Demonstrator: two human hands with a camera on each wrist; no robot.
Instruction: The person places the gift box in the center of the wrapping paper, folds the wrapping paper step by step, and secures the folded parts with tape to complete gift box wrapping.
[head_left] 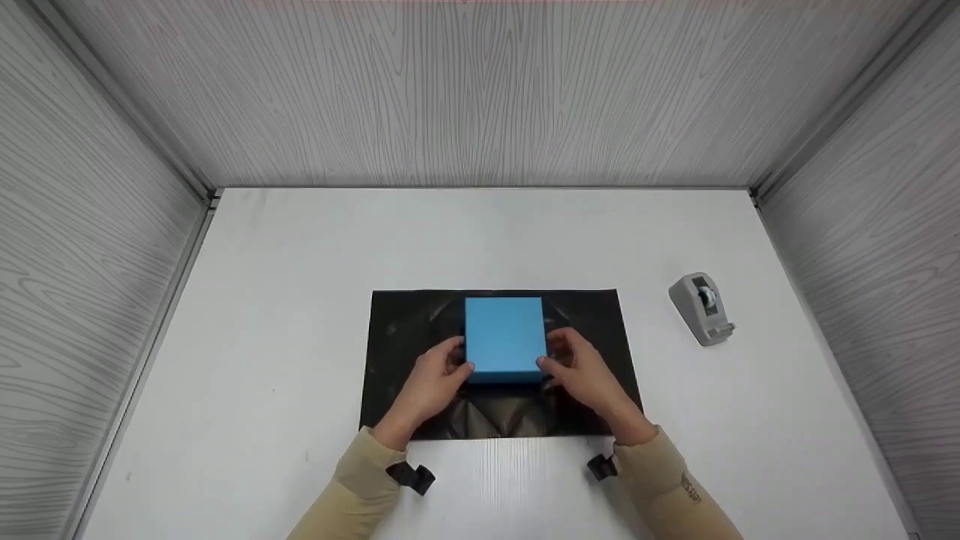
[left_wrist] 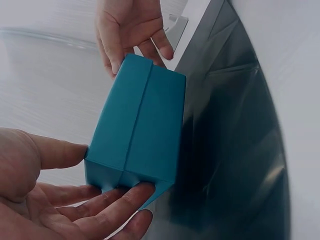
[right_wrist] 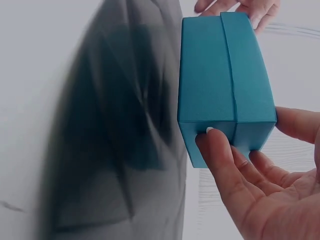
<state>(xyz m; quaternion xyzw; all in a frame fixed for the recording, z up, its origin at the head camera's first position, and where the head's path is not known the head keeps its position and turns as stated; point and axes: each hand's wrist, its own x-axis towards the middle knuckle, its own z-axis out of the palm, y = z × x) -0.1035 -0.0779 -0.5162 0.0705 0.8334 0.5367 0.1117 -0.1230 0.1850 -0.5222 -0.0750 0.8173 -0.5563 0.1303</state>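
A blue lidded box is held over a shiny black sheet in the middle of the table. My left hand grips the box's left end, its thumb at the near top edge and its fingers against the end face. On the opposite end my right hand holds it likewise, thumb at the near top corner. Both wrist views show the lid seam running along the side of the box, with fingertips pressed across that seam at each end. Creases cross the sheet beside the box.
A grey tape dispenser with a roll in it stands to the right of the black sheet. Wood-grain panels wall in the white table at the back and on both sides.
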